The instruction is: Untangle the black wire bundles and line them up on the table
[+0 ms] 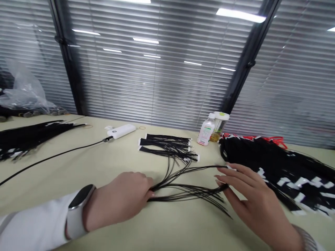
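Low over the table, my left hand [125,193] is closed round one end of a bundle of thin black wires [188,191]. From that grip the wires fan out to the right in separate strands. My right hand [253,198] has its fingers curled on the far ends of the strands, with part of the wires between thumb and fingers. A white piece shows by its upper fingertips. Some loose strands hang below, and others reach up toward the short wire bundles [164,143] with white connectors that lie just beyond.
To the right lies a big pile of black cables [261,160] with white tags and red ties. A bottle [206,130] and a lidded cup [220,127] stand behind. At left are a white power bank [121,131] with its cord and more black cables [39,134].
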`<state>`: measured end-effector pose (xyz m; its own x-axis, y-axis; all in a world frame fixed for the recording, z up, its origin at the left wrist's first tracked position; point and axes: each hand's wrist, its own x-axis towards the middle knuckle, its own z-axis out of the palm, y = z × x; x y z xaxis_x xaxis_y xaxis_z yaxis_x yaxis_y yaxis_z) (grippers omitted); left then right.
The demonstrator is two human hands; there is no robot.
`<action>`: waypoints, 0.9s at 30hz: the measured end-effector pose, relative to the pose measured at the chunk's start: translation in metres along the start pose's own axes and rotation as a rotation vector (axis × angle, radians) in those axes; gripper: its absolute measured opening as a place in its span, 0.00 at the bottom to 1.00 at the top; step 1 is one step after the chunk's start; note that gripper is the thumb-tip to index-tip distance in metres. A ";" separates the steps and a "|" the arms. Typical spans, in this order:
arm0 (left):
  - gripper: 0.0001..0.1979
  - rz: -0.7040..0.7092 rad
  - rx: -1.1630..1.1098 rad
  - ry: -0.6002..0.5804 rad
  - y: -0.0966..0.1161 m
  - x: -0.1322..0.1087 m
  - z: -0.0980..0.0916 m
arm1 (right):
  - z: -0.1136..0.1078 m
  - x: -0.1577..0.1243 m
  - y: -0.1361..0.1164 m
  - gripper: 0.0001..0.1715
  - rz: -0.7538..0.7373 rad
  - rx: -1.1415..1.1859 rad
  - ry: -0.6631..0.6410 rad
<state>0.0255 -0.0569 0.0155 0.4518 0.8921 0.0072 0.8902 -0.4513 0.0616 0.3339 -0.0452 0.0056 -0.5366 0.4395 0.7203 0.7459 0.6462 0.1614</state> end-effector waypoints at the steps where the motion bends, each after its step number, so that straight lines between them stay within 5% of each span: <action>1: 0.12 -0.012 -0.035 0.025 0.000 0.003 0.001 | -0.003 0.001 0.000 0.15 -0.028 0.053 0.028; 3: 0.13 -0.045 -0.121 0.113 -0.002 0.011 0.002 | -0.007 0.003 -0.002 0.20 -0.036 0.175 0.117; 7: 0.14 -0.051 -0.364 0.357 -0.009 0.030 -0.001 | -0.008 0.004 -0.012 0.27 0.176 0.414 0.465; 10: 0.15 -0.104 -0.630 0.386 -0.013 0.040 0.003 | -0.005 0.004 -0.020 0.23 0.287 0.558 0.584; 15: 0.20 -0.267 -1.004 0.111 -0.011 0.046 0.017 | 0.003 0.009 -0.019 0.17 0.562 0.746 0.414; 19: 0.21 -0.306 -1.045 -0.042 -0.009 0.045 0.020 | 0.022 0.013 -0.015 0.20 0.846 1.044 0.272; 23: 0.24 -0.127 -0.702 0.120 -0.008 0.040 0.016 | 0.039 0.015 -0.018 0.20 1.023 1.200 0.092; 27: 0.23 -0.044 -0.488 0.267 -0.004 0.036 0.007 | 0.046 0.023 -0.024 0.28 1.017 1.168 0.057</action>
<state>0.0385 -0.0235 0.0086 0.3281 0.9129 0.2430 0.7488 -0.4081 0.5222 0.2850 -0.0215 -0.0128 0.0235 0.9743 0.2240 0.0470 0.2227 -0.9737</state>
